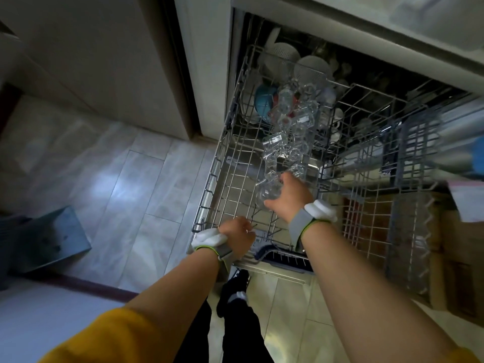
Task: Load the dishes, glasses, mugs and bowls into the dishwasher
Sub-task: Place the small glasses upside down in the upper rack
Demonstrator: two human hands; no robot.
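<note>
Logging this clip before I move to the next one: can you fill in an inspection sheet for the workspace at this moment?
Surface: grey wire upper dishwasher rack, pulled out; near part bare.
Job's things: row of clear glasses down the rack's middle; blue bowl and white perforated bowls at the back.
Clutter: grey plastic cutlery basket at the right.
Grippers: left hand curled on the rack's front edge; right hand holds the nearest clear glass.
Cables: nothing seen.
Surroundings: pale tiled floor, grey bin at the left, white cabinet door.

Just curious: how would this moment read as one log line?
step: loading glasses | right hand: gripping clear glass over upper rack | left hand: on rack's front edge
</note>
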